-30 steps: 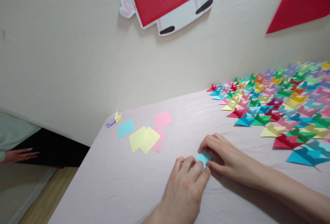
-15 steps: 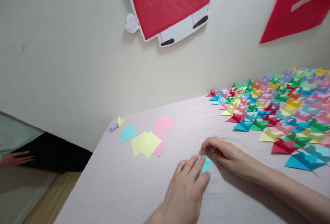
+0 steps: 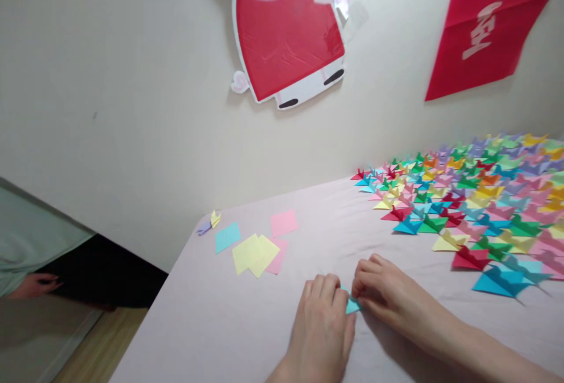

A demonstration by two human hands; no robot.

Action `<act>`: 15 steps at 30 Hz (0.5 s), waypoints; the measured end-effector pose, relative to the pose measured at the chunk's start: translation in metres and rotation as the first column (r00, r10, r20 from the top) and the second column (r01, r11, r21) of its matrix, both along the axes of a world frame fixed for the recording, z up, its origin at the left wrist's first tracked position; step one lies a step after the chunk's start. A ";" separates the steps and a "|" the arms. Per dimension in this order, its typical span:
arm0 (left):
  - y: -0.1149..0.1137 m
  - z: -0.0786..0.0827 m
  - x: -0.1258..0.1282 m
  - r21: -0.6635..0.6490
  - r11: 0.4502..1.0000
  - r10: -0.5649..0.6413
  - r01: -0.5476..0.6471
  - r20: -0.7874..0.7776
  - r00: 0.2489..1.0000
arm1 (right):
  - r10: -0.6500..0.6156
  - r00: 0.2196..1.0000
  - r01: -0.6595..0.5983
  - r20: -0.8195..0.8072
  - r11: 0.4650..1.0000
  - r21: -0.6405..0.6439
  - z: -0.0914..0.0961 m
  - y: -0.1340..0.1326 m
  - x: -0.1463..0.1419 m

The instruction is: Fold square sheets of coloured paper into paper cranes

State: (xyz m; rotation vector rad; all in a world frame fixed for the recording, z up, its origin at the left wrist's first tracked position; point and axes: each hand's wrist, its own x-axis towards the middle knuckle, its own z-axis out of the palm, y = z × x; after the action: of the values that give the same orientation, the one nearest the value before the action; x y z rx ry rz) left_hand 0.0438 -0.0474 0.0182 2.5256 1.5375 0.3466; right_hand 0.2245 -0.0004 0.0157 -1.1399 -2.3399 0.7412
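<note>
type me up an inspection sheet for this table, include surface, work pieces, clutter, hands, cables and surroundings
surface: pale, lightly creased covering
work pieces: small turquoise paper, partly hidden by the hands
clutter: blue square, yellow squares, pink squares; two small folded pieces; many folded paper figures at right
hands: left hand over the paper; right hand with fingertips at it, grip unclear
cables: nothing seen
surroundings: wall with red cutout and red banner; another person's hand at far left

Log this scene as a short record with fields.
Left grip: at the teal paper
Right grip: fingertips at that paper
Loose sheets: one blue, two yellow, two pink
Far-left corner: yellow piece, purple piece
Right side: rows of paper cranes
Wall: cutout, red banner
Left edge: another person's hand
</note>
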 end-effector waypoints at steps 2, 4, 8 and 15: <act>0.000 -0.002 -0.002 0.020 1.000 -0.020 0.019 0.064 0.998 | -0.021 1.000 0.021 -0.009 1.000 -0.007 -0.005 -0.003 -0.003; 0.001 -0.005 -0.006 0.053 0.996 -0.071 0.066 0.102 0.992 | -0.036 0.999 0.036 -0.013 0.999 -0.021 -0.009 -0.003 -0.005; 0.006 -0.005 -0.016 0.180 0.962 -0.222 0.207 0.064 0.973 | -0.053 0.998 0.053 -0.016 0.998 -0.041 -0.012 0.000 -0.005; 0.017 0.002 -0.028 0.181 0.923 -0.349 0.340 0.017 0.937 | -0.026 0.999 0.023 -0.033 0.997 -0.078 -0.011 0.003 -0.006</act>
State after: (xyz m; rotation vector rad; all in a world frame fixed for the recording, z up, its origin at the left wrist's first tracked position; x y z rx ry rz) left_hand 0.0161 -0.0303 0.0199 2.8316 1.0540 0.5059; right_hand 0.2189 0.0023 0.0046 -1.1775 -2.2833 0.8430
